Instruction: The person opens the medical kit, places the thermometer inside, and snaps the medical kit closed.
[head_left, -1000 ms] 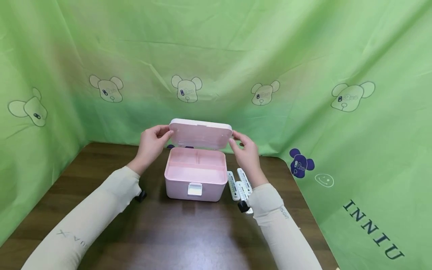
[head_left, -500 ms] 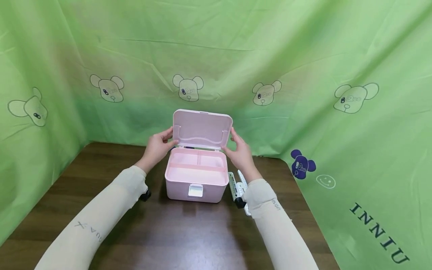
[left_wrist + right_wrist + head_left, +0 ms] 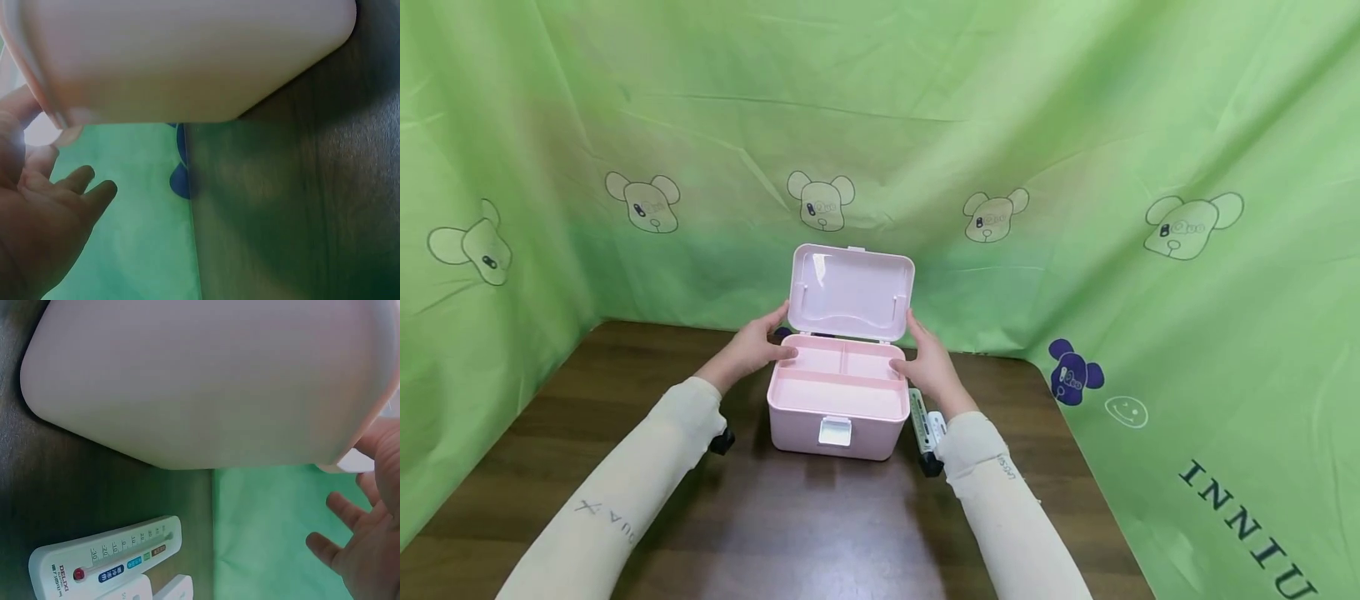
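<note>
A pink storage box [image 3: 837, 432] stands on the table, its lid [image 3: 852, 292] tilted up and back. Inside sits a pink divided tray [image 3: 842, 393] with three compartments. My left hand [image 3: 748, 354] is at the box's rear left corner, thumb over the rim, fingers extended beside the lid's lower edge. Mirroring it, my right hand [image 3: 931, 367] has its thumb over the right rim and its fingers alongside the lid. In both wrist views, the outer fingers hang loosely apart from the box wall [image 3: 187, 56]. Whether the thumbs press the tray is unclear.
Several white thermometers lie on the table right of the box, partly under my right wrist; one thermometer [image 3: 106, 559] shows its scale and red bulb. A white clasp [image 3: 835, 432] is on the box's front. Green printed cloth [image 3: 880, 125] hangs behind the wooden table [image 3: 805, 533].
The lid has swung further back until it leans open. Both hands have left its edges and slid down, with their thumbs now over the box rim.
</note>
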Available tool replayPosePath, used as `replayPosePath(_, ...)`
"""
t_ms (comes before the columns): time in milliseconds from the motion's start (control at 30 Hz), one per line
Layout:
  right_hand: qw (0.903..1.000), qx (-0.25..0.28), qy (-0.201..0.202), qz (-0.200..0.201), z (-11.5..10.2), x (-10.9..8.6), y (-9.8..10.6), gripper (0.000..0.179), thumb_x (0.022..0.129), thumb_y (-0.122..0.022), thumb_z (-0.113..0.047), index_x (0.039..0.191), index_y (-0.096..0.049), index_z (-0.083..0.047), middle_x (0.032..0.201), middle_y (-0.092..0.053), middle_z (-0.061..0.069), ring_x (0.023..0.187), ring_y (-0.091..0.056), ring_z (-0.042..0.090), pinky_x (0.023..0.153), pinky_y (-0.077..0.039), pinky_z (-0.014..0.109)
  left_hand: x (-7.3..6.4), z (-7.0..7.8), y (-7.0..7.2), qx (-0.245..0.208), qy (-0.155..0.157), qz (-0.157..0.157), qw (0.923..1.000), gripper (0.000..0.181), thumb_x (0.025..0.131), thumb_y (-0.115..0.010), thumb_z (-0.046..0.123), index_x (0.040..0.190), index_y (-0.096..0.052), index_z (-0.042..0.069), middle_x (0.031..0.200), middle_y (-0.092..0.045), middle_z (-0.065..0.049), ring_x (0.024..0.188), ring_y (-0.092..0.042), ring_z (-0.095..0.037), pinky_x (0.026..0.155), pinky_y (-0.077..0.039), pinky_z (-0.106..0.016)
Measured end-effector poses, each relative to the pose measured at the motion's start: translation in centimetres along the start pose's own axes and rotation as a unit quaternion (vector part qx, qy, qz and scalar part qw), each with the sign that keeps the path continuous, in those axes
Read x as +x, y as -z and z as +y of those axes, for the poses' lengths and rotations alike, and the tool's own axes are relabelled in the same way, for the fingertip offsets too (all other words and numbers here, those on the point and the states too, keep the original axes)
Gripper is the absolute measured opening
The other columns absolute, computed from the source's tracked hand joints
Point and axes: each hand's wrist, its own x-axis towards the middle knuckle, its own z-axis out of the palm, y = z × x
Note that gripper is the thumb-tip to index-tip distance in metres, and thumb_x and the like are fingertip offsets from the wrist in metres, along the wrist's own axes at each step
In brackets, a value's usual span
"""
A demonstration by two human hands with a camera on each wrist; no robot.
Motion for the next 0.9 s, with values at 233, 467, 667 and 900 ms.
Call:
replayPosePath(233, 0.9987, 0.046, -0.016, -0.011, 0.6, 0.2, -0.5, 0.092, 0.091, -0.075, -0.012, 0.165, -0.021, -0.024, 0.169, -0.025, 0.011, 0.155, -0.022, 0.033, 0.124, -0.022, 0.053, 0.0, -1.2, 0.2, -0.016, -0.004, -0.016, 0.9997, 0.093, 0.096, -0.072, 0.018, 0.166, -0.01, 0.021, 0.171, -0.016, -0.009, 0.158, -0.014, -0.031, 0.125, -0.018, -0.054)
replayPosePath(467, 0.9936, 0.107, -0.023, -0.025, 1.6, 0.4, -1.1, 0.089, 0.092, -0.071, -0.011, 0.165, -0.023, -0.023, 0.161, -0.037, 0.023, 0.15, -0.031, 0.041, 0.122, -0.023, 0.059, 0.1, -3.0, -0.5, -0.113, -0.042, -0.02, 0.9924, 0.082, 0.101, -0.061, 0.012, 0.166, -0.011, 0.017, 0.171, -0.016, -0.01, 0.158, -0.013, -0.029, 0.126, -0.015, -0.053)
replayPosePath(667, 0.9838, 0.17, -0.037, -0.043, 2.2, 0.5, -1.2, 0.087, 0.092, -0.069, -0.012, 0.165, -0.024, -0.022, 0.162, -0.03, 0.026, 0.15, -0.028, 0.043, 0.117, -0.034, 0.059, 0.4, -3.8, -0.8, -0.156, -0.039, -0.035, 0.9864, 0.079, 0.103, -0.058, 0.016, 0.166, -0.011, 0.018, 0.171, -0.015, -0.01, 0.158, -0.011, -0.027, 0.126, -0.014, -0.053)
replayPosePath(900, 0.9789, 0.187, -0.06, -0.056, 2.9, 0.3, -1.3, 0.08, 0.094, -0.067, -0.017, 0.163, -0.029, -0.013, 0.162, -0.036, 0.021, 0.151, -0.03, 0.036, 0.118, -0.035, 0.055, 0.5, -4.6, -1.2, -0.156, -0.018, -0.047, 0.9865, 0.075, 0.105, -0.055, 0.025, 0.166, -0.012, 0.016, 0.171, -0.016, -0.014, 0.158, -0.012, -0.033, 0.126, -0.011, -0.058)
